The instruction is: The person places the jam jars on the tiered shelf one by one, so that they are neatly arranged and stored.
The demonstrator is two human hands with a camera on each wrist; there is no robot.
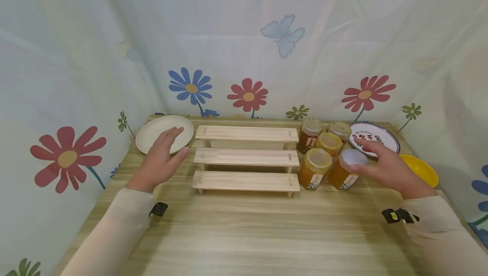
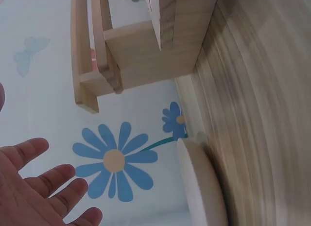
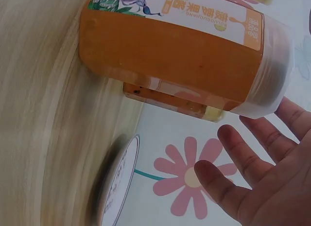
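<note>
The right hand reaches with straight, open fingers touching the nearest honey jar, while the left hand hovers spread over the cream plate.

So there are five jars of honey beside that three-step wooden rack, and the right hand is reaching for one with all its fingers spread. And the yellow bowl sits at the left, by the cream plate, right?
Not quite: the yellow bowl sits at the right, beside the right hand, as the head view shows. The cream plate is alone at the left.

Middle: steps on the table.
Left: plate beside the steps.
Right: five jars beside the steps.
Behind jars: another plate.
Far right: bowl.
</note>
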